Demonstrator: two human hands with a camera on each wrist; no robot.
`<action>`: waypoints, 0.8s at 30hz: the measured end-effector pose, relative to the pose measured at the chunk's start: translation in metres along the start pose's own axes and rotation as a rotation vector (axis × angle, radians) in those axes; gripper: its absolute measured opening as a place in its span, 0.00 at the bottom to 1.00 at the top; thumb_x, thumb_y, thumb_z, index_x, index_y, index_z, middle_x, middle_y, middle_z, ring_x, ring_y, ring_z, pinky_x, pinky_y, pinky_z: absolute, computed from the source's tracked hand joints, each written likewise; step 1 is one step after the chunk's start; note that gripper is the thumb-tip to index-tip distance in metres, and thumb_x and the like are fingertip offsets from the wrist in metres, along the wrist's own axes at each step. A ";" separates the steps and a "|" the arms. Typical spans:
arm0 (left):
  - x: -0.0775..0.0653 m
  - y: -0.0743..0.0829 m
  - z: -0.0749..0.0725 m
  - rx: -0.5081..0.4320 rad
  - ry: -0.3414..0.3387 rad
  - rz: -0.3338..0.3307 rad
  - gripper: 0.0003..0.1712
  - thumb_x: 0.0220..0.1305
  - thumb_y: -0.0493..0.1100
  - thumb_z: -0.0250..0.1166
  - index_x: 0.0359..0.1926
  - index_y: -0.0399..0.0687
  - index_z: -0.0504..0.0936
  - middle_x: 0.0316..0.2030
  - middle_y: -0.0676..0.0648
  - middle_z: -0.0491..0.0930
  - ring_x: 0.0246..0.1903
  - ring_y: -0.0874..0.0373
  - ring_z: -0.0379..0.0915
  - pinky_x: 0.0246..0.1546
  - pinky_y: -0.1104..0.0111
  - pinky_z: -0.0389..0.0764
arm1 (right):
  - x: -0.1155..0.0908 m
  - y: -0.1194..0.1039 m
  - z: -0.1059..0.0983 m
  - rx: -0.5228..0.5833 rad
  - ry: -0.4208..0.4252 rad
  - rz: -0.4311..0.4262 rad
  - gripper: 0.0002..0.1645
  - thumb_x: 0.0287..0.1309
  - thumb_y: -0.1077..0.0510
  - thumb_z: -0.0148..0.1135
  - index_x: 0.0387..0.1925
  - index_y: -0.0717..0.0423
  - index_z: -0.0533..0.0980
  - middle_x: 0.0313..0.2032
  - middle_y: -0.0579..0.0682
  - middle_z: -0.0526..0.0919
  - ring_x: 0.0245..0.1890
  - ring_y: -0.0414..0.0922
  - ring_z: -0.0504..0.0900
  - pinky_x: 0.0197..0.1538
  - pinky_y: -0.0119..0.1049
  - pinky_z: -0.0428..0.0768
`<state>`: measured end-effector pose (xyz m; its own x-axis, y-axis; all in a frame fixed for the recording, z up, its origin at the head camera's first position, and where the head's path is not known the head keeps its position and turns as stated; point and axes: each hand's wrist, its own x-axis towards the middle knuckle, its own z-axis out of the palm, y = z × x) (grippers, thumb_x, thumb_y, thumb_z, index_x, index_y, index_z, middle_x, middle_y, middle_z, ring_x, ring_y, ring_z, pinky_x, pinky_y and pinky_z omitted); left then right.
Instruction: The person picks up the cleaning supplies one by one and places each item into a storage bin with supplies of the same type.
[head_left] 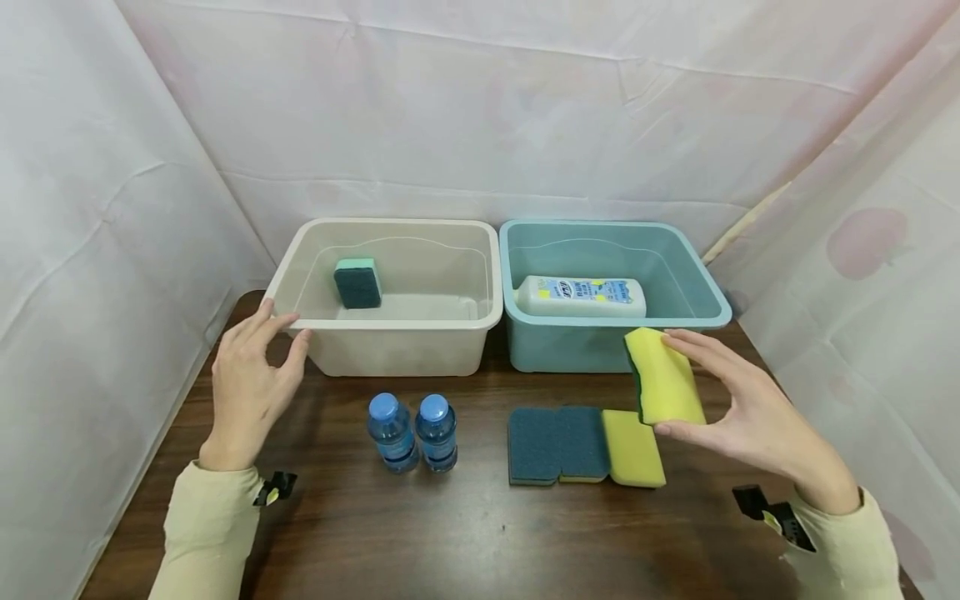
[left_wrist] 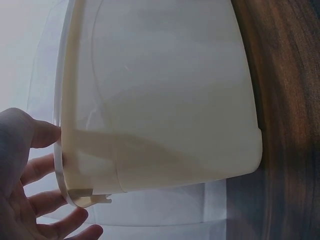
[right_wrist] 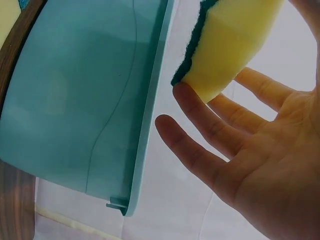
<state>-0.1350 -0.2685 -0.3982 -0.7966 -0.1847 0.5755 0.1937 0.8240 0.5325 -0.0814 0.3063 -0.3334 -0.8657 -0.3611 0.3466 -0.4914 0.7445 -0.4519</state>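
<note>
My right hand pinches a yellow sponge with a dark green scouring side, thumb below and fingers above. It is raised at the front right of the blue bin. In the right wrist view the sponge sits between the fingertips, beside that bin's wall. My left hand is at the front left corner of the beige bin, fingers loosely extended. The left wrist view shows its thumb and fingers at the rim. A green scouring sponge leans inside the beige bin.
A white labelled bottle lies in the blue bin. Two small blue-capped water bottles stand on the dark wooden table. Right of them, two dark-side-up sponges and a yellow-side-up sponge lie in a row. White curtains surround the table.
</note>
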 end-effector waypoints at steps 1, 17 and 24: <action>0.000 0.000 0.000 -0.001 0.000 0.000 0.21 0.68 0.50 0.72 0.57 0.44 0.89 0.73 0.40 0.75 0.69 0.30 0.72 0.61 0.27 0.69 | 0.001 0.000 0.000 -0.001 -0.001 -0.006 0.65 0.35 0.52 0.93 0.78 0.42 0.70 0.74 0.47 0.74 0.69 0.20 0.66 0.62 0.09 0.62; 0.000 -0.002 0.000 -0.006 0.002 0.001 0.22 0.69 0.50 0.71 0.59 0.45 0.89 0.74 0.40 0.75 0.70 0.31 0.71 0.62 0.28 0.69 | 0.017 -0.007 -0.001 -0.010 -0.010 -0.014 0.65 0.37 0.51 0.93 0.78 0.40 0.69 0.75 0.46 0.73 0.73 0.22 0.63 0.64 0.09 0.60; 0.000 0.000 0.000 -0.008 0.007 0.008 0.22 0.69 0.49 0.71 0.59 0.44 0.89 0.73 0.38 0.75 0.69 0.30 0.71 0.62 0.28 0.70 | 0.020 -0.009 0.000 -0.006 -0.016 -0.003 0.64 0.38 0.49 0.92 0.78 0.39 0.69 0.76 0.46 0.73 0.72 0.23 0.65 0.63 0.09 0.60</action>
<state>-0.1355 -0.2686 -0.3985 -0.7909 -0.1817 0.5844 0.2052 0.8209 0.5329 -0.0945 0.2919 -0.3223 -0.8657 -0.3724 0.3344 -0.4935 0.7468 -0.4458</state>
